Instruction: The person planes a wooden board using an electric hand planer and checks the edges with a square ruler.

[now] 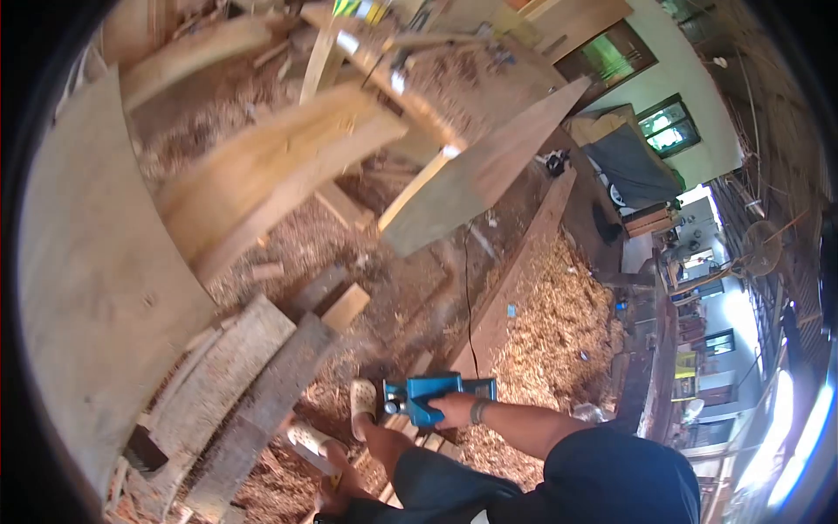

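Note:
A blue electric hand planer (pixel 423 397) is held by its body in my right hand (pixel 452 410), with a dark cord (pixel 472 323) running up from near it across the floor. My left hand (pixel 336 494), low in the view, is closed around a narrow, flat, pale strip (pixel 312 456) with a yellow part near the fingers. Its exact kind is not clear. My feet in white clogs (pixel 363 398) stand between the planer and the strip.
Wood shavings (pixel 554 327) lie heaped on the right. Thick planks (pixel 253 384) are stacked at the lower left. A large board (pixel 105 288) fills the left side. A slab (pixel 279 166) and a pointed panel (pixel 480 175) stretch across the upper middle. A covered vehicle (pixel 633 162) stands by the wall.

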Available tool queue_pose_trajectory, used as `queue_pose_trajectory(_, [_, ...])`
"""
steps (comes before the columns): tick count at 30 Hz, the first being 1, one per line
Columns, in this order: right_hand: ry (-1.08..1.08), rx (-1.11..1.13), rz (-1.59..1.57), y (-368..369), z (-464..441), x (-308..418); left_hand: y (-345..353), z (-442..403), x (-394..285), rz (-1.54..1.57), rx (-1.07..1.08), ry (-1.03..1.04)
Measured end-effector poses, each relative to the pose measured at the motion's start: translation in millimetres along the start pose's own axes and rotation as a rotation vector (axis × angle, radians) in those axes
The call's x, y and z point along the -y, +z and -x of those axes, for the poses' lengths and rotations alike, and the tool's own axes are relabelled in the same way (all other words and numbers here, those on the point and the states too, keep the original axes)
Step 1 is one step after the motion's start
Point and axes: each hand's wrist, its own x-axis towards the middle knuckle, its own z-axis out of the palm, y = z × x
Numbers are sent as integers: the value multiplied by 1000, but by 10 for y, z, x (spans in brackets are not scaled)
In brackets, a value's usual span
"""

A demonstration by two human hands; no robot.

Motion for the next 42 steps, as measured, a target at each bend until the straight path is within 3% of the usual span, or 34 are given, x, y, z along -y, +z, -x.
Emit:
queue_pose_trajectory(3, [12, -109, -107, -163, 738, -27, -343, -36, -248, -202, 208, 20])
queue_pose_trajectory(10, [89, -435, -287, -199, 2033, -567, -1576, -427, -1047, -793, 515, 300])
queue_pose_trajectory(11, [120, -506, -355, -175, 2144, -703, -1683, -714, -1128, -1046, 661, 465])
queue_pose_trajectory(14, [196, -664, -601, 11, 2400, -1094, -2150, -900, -1776, -1173, 613, 516])
queue_pose_trajectory(16, [214, -729, -788, 125, 2431, -1500, -2224, -1082, -2261, -1161, 580, 431])
queue_pose_trajectory(17, [219, -919, -620, 222, 2428, -1665, -2220, -1228, -2455, -1223, 637, 669])
queue_pose_trajectory(20, [344, -683, -1261, 185, 2612, -2072, -1991, -1281, -3304, -1032, 404, 478])
queue_pose_trajectory(24, [483, -774, -1604, 612, 2287, -2818, -1320, -1374, -4593, -671, 316, 663])
queue_pose_trajectory(28, [406, -731, -1975, 773, 2646, -3228, -583, -1534, -6069, -463, 479, 598])
queue_pose_trajectory(31, [630, -861, -1987, 926, 2659, -3383, -298, -1270, -7274, -641, 423, 878])
queue_pose_trajectory(37, [907, -1001, -2242, 1293, 2551, -3685, 47, -1170, -9497, -735, 462, 877])
queue_pose_trajectory(38, [1017, -993, -2252, 1187, 2629, -3689, 50, -1011, -9945, -686, 387, 932])
queue_pose_trajectory(40, [1238, -973, -2258, 955, 2781, -3701, 175, -1644, -10555, -382, 517, 1245])
queue_pose_trajectory(42, [1292, -958, -2295, 705, 2859, -3878, 128, -1910, -11407, -240, 435, 1337])
